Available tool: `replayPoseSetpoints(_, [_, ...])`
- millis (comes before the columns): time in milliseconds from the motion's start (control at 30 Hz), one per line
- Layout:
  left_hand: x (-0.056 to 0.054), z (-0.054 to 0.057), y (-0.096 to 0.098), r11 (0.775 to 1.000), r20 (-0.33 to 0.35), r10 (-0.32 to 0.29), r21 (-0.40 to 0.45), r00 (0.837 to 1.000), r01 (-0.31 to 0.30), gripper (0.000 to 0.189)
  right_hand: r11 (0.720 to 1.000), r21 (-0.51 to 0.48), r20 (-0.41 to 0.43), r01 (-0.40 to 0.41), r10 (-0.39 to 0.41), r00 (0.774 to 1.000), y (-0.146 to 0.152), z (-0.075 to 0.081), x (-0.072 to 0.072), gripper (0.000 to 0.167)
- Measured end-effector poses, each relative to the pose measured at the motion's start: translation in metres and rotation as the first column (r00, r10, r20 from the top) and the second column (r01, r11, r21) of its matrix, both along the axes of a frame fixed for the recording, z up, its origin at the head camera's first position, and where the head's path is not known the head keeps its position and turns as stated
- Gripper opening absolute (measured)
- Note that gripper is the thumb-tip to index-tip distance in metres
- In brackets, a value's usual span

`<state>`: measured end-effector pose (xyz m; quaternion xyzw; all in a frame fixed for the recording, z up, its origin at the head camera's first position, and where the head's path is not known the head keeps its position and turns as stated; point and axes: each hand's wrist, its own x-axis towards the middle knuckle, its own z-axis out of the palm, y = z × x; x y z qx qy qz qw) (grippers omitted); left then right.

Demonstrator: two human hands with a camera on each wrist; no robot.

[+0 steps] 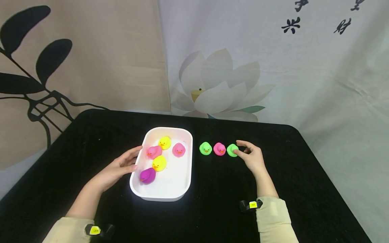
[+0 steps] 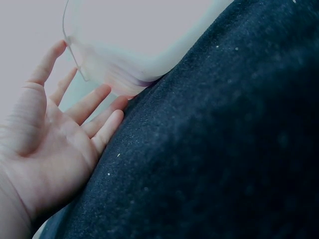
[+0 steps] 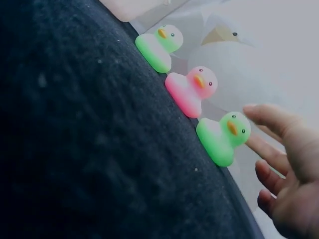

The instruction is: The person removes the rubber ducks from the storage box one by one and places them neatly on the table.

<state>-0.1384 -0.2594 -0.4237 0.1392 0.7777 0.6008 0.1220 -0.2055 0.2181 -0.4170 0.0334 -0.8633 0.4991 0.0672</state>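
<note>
A white tray holds two yellow rubber ducks, two pink rubber ducks and a purple rubber duck. My left hand is at the tray's left side, fingers extended and fingertips at its rim and wall. To the right of the tray, a green rubber duck, a pink rubber duck and another green rubber duck stand in a row. Beside that last duck is my right hand, its thumb and fingers spread apart and the thumb tip right at the duck's head.
A black cloth covers the table under the tray and the ducks. Behind its far edge hangs a pale curtain with a printed lotus flower and dark characters; a beige one with dark leaves hangs on the left.
</note>
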Motion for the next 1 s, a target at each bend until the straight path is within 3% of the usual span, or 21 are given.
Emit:
replayPoseSetpoints(600, [-0.001, 0.001, 0.0, 1.0, 0.004, -0.008, 0.007, 1.0, 0.008, 0.072, 0.993, -0.109, -0.197, -0.044, 0.021, 0.98, -0.048, 0.045, 0.016, 0.029])
replayPoseSetpoints(900, [-0.001, 0.0, -0.001, 1.0, 0.003, -0.014, 0.009, 1.0, 0.014, 0.071, 0.978, -0.15, -0.228, -0.142, 0.105, 0.968, -0.084, 0.084, 0.047, 0.026])
replayPoseSetpoints(1000, [-0.001, 0.0, 0.0, 1.0, 0.003, -0.015, 0.011, 1.0, 0.015, 0.071, 0.972, -0.161, -0.223, -0.17, 0.132, 0.966, -0.092, 0.084, 0.05, 0.026])
